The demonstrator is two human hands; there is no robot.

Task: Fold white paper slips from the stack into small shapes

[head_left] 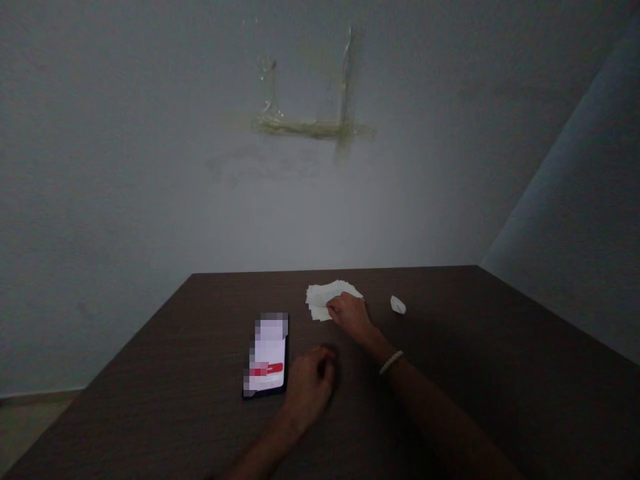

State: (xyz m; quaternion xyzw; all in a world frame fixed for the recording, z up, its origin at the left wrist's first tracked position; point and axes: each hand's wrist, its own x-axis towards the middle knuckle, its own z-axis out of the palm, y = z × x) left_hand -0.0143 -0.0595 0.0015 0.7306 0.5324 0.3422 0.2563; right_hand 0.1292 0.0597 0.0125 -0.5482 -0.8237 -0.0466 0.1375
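Note:
My right hand [351,315] reaches forward onto a small stack of white paper slips [327,295] near the far middle of the dark wooden table [450,373]. Its fingers are curled on the stack's near edge. A pale bracelet [391,362] circles that wrist. My left hand [310,387] rests on the table nearer to me, fingers curled in loosely, with nothing seen in it. Just left of it lies a phone [267,355] with its screen lit.
A small folded scrap of white paper [398,305] lies alone to the right of the stack. The table stands in a corner of grey walls, with old tape strips [313,127] stuck on the far wall. The room is dim.

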